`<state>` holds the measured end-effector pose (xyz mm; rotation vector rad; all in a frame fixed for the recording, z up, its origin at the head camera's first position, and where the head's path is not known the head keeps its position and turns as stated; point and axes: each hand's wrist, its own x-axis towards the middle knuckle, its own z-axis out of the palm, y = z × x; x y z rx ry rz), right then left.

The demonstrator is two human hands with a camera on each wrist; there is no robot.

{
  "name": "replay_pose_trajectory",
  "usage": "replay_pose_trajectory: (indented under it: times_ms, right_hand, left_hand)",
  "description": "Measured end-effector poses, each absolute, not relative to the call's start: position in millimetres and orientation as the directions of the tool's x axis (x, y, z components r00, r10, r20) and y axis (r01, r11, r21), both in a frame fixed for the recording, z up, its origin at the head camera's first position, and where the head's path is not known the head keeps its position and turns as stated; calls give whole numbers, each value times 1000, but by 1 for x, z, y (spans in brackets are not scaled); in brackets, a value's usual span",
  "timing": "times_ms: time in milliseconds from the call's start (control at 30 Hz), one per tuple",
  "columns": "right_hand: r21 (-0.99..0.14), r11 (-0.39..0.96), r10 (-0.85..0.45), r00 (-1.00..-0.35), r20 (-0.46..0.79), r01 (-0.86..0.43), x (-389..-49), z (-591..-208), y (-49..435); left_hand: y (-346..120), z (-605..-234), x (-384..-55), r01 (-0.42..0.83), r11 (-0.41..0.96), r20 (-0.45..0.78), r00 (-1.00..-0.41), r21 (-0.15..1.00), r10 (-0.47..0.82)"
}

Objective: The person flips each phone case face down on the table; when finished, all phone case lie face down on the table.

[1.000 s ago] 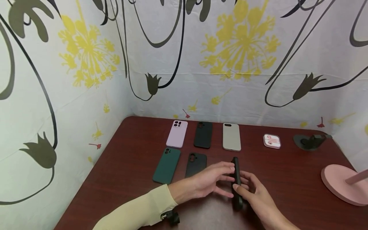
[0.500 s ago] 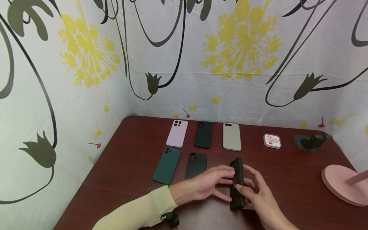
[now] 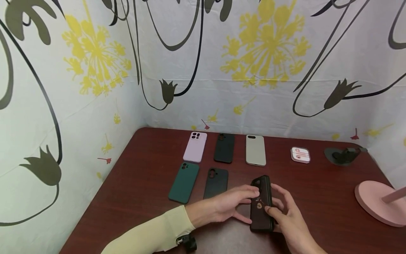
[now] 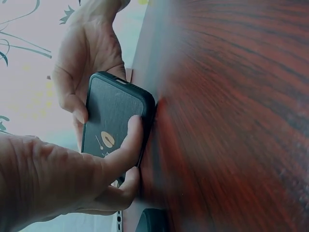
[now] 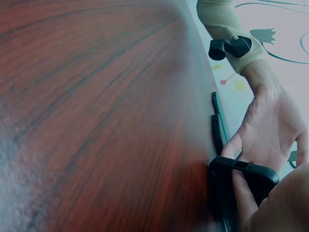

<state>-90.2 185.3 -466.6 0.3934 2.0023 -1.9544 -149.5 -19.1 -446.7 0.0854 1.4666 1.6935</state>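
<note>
A black phone case [image 3: 262, 206] with a small tan print on its back stands tilted on the table, its back turned toward my left hand. My right hand [image 3: 290, 218] grips its right side, thumb on the back and fingers behind. Spread, mostly straight fingers of my left hand [image 3: 222, 204] touch the back and left edge. The left wrist view shows the case [image 4: 113, 108] between both hands, one edge close to the wood. In the right wrist view, a finger crosses the dark far side of the case [image 5: 260, 181]. Whether a phone sits inside, I cannot tell.
Other phone cases lie flat: lilac [image 3: 195, 146], black [image 3: 224, 148], light grey [image 3: 255, 150], green [image 3: 184, 182] and dark grey [image 3: 216, 181], close to my left hand. Farther right are boxed earphones [image 3: 300, 155], a dark stand [image 3: 344, 156] and a pink round base [image 3: 375, 203].
The phone case has turned from edge-on to showing its printed back, leaning toward the left hand. The right thumb has moved with it; the left hand has barely shifted.
</note>
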Motion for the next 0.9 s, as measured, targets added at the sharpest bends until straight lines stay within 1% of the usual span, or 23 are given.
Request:
replay_pose_trajectory:
  times_ms: [200,300,600,667,800,900]
  right_hand:
    - [-911,21,-1,-912,-411,411,-90,-470,185]
    - [-909,15,6,-909,-416,416,-90,-470,184]
    - [-901,-6,6,-901,-434,434,-92,-470,181]
    - [-897,-9,10,-897,-443,442,-94,-471,182]
    - [-889,5,18,-889,-457,457,-96,-471,184]
    - [-886,14,14,-886,-463,463,-96,-471,185]
  left_hand:
    - [-21,-446,-152,-518,124,-460,-593,846,661]
    - [-22,-446,-152,-512,124,-456,-597,850,660]
    - [-25,-444,-151,-432,126,-408,-661,893,629]
    - [-25,-446,-151,-444,100,-409,-684,890,605]
    - [-24,-451,-150,-482,9,-417,-747,876,519]
    - [-22,-455,-150,-486,-27,-413,-769,874,488]
